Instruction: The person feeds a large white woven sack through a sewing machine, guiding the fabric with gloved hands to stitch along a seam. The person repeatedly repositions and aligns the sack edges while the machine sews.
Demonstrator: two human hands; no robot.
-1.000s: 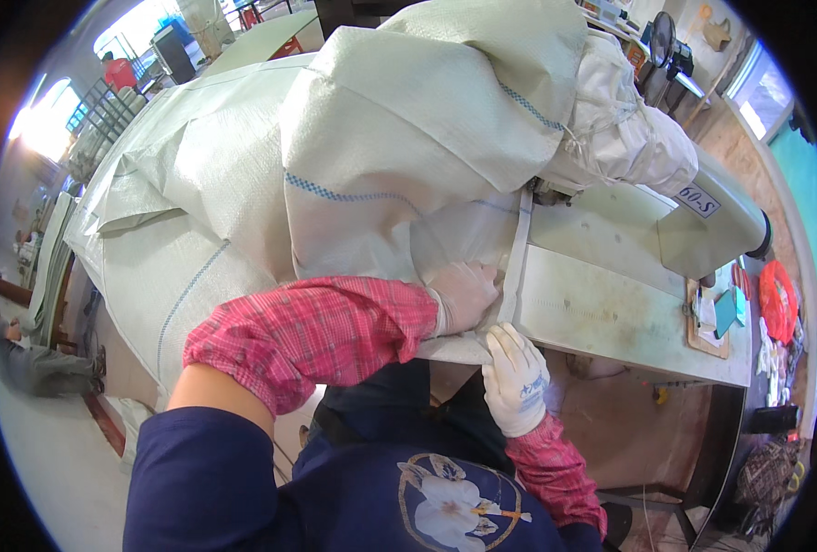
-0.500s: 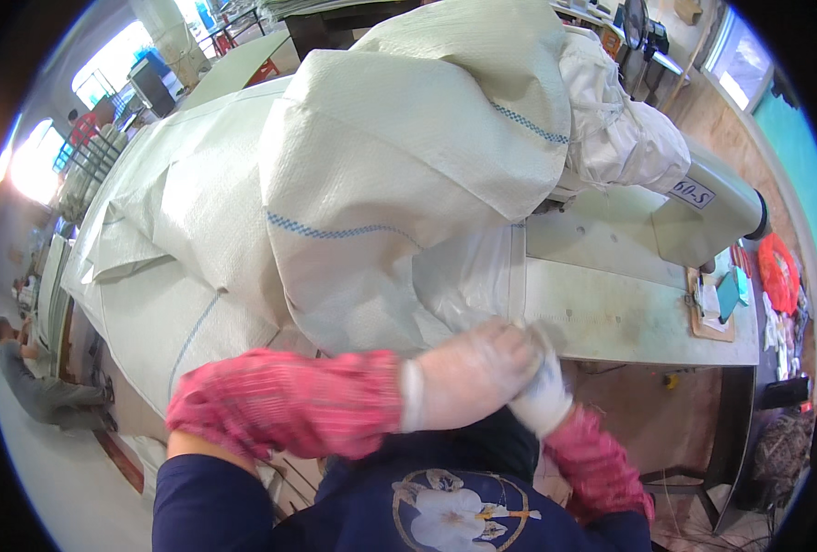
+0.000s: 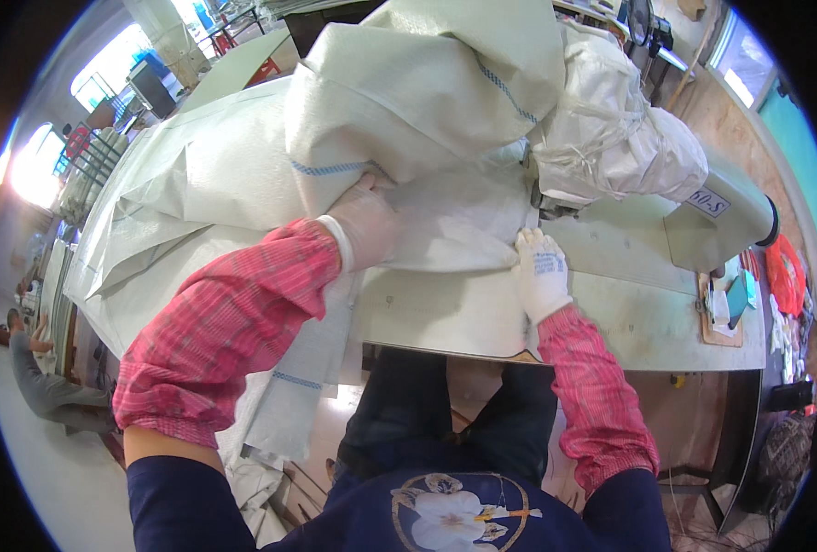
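Observation:
A large sheet of white woven plastic cloth [image 3: 427, 101] with blue checked stripes lies bunched over the sewing machine table. My left hand [image 3: 367, 225], in a pale glove, is closed on a fold of this cloth beside a blue stripe; part of the fingers is hidden by the fold. My right hand [image 3: 541, 271], in a white knit glove, has its fingers bent down at the right end of the cloth's near edge, just in front of the machine head. The machine head [image 3: 602, 129] is wrapped in white cloth.
The pale machine table [image 3: 629, 317] extends right to the machine's grey column [image 3: 717, 216]. A clipboard [image 3: 723, 317] and a red plastic bag [image 3: 784, 276] are at the right. Cloth hangs off the table's front left. Another person [image 3: 45, 386] is at the far left.
My hands were together at the table's front edge and have separated. The left moved up and left onto the cloth, the right forward to its edge. The cloth's near part now lies flatter.

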